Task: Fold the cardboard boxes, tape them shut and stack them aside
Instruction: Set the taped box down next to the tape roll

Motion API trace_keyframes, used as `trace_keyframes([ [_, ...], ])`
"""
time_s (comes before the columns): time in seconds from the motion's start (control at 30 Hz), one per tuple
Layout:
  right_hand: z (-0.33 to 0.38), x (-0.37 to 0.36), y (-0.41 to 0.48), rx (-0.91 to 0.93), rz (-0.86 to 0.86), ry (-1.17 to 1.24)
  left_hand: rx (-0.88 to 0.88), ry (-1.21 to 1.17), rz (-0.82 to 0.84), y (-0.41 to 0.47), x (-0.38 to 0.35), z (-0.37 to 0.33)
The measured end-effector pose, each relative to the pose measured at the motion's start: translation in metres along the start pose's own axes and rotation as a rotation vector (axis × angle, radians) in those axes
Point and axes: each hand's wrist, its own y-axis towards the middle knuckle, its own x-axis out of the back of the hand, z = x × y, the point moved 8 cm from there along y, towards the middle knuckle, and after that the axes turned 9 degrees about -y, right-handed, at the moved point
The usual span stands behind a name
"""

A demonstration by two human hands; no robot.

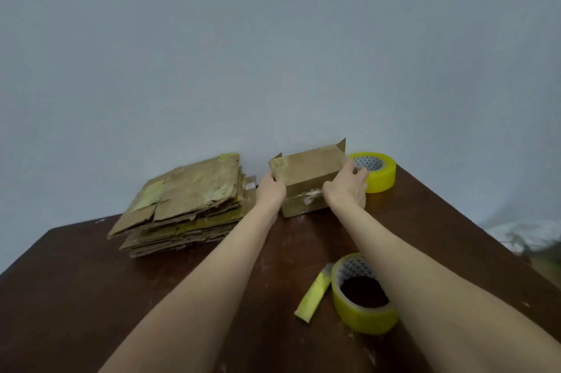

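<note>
— How do the arms lie?
— Both stretch forward. The left hand (pixel 270 190) and right hand (pixel 346 187) grip the folded box (pixel 306 169) by its ends, fingers curled round them, at the table's (pixel 91 281) far edge.
— Room beside it?
— The flat cardboard stack (pixel 188 199) lies near on the left, a tape roll (pixel 379 172) just beside the right hand.

Dim, flat, bluish light casts faint shadows on the table (pixel 76 296) (edges bent by wide-angle distortion), and everything looks slightly soft.
</note>
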Motion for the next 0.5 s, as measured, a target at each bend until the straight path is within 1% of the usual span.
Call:
trace_keyframes([
  [0.07, 0.004, 0.004, 0.006, 0.073, -0.079, -0.151, -0.012, 0.039, -0.013, 0.003, -0.009, -0.001],
  [0.1, 0.004, 0.002, 0.009, 0.091, -0.075, -0.178, -0.021, 0.056, -0.023, 0.004, -0.011, -0.003],
  [0.2, 0.001, -0.008, 0.016, 0.096, -0.015, -0.158, -0.026, 0.094, -0.04, 0.007, -0.013, -0.006],
  [0.5, 0.002, -0.017, 0.029, 0.106, -0.006, -0.136, -0.017, 0.054, 0.042, 0.04, -0.024, 0.011],
])
